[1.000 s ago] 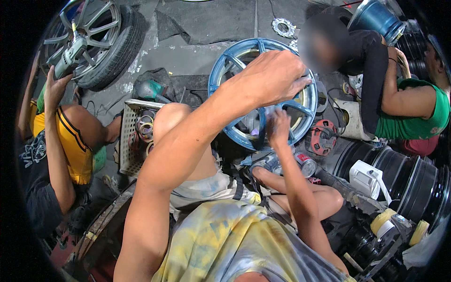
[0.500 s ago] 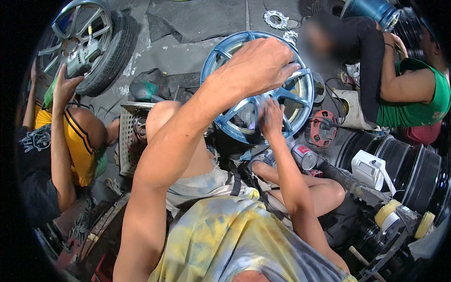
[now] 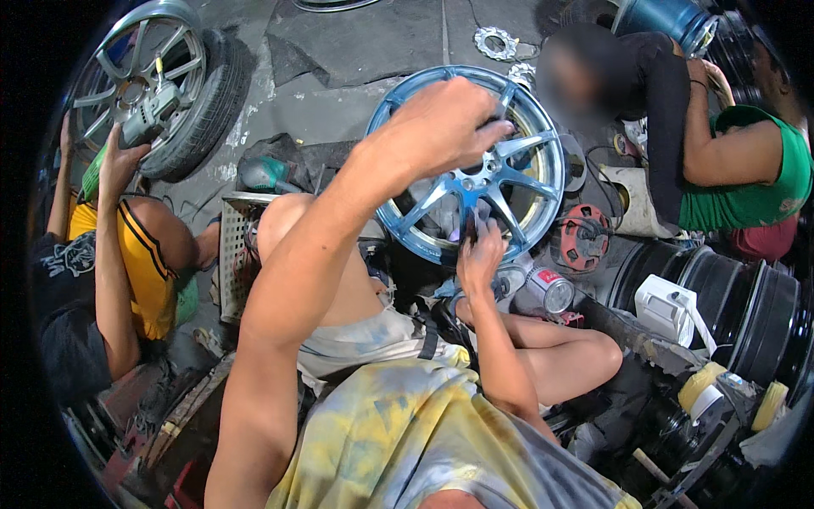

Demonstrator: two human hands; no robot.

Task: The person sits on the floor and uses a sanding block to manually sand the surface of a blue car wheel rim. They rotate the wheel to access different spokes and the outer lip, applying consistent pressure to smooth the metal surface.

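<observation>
A blue-and-silver spoked wheel rim [image 3: 555, 182] is held tilted in front of my raised knees. My left hand [image 3: 449, 123] reaches over its upper part, closed at a spoke; the fingertips are hidden behind the hand, and the thumb sticks out to the right. At the lower spoke, my right hand [image 3: 482, 250] has its fingers bent and pressed together against the blue surface. Something dark shows beside those fingers, too unclear to name. The hub with its bolt holes is visible between both hands.
A clear-sided can [image 3: 549, 290] and a red round tool [image 3: 583, 237] lie right of the rim. Left stands a pale perforated crate [image 3: 237, 254]. A co-worker at left works on a wheel with tyre [image 3: 216, 102]; another person sits at right. Black rims [image 3: 721, 288] line the right side.
The wheel rim has turned and sits slightly lower. My left hand has moved left and a little down; my right hand has dropped from near the hub to the lower spoke.
</observation>
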